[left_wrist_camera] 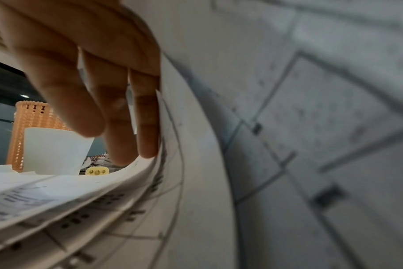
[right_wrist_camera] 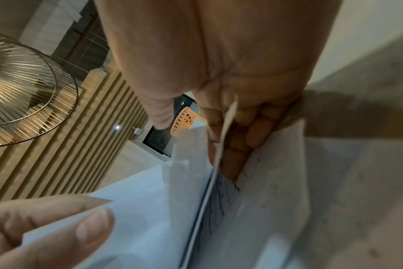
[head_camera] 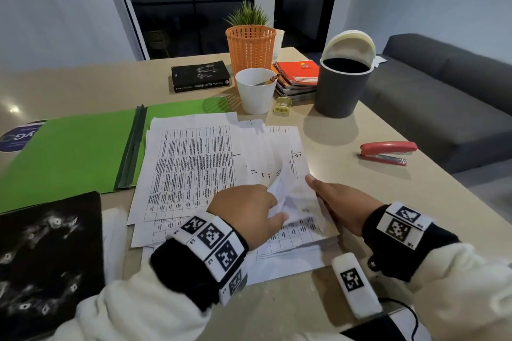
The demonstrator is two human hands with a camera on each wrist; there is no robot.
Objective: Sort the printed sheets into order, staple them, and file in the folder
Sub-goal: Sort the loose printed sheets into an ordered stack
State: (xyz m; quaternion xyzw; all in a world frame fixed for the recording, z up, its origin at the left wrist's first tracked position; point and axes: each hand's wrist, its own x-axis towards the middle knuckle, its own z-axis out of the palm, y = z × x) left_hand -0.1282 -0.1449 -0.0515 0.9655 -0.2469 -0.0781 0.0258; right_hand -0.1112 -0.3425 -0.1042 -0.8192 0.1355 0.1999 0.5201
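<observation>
- Printed sheets (head_camera: 194,169) lie in a loose, fanned pile at the middle of a beige table (head_camera: 346,130), their left edge overlapping an open green folder (head_camera: 72,152).
- The left hand (head_camera: 249,210) pinches the lifted corner of an upper sheet between thumb and fingers; the left wrist view shows those fingers (left_wrist_camera: 117,116) straight against the curled paper, with more sheets bowed beneath.
- The right hand (head_camera: 340,202) lies at the pile's right edge; in the right wrist view its fingers (right_wrist_camera: 239,138) curl into the edges of the sheets, one edge slipped between them.
- A red stapler (head_camera: 386,153) rests on the table to the right, well apart from the pile.
- Behind the papers stand a white cup (head_camera: 255,90) with pencils, a yellow sharpener (head_camera: 282,104) just beside it, an orange basket (head_camera: 250,47), a grey bin (head_camera: 342,83) with its lid tipped up, stacked spiral notebooks (head_camera: 297,77) and a black book (head_camera: 201,76).
- Another black book (head_camera: 47,257) lies at the near left.
</observation>
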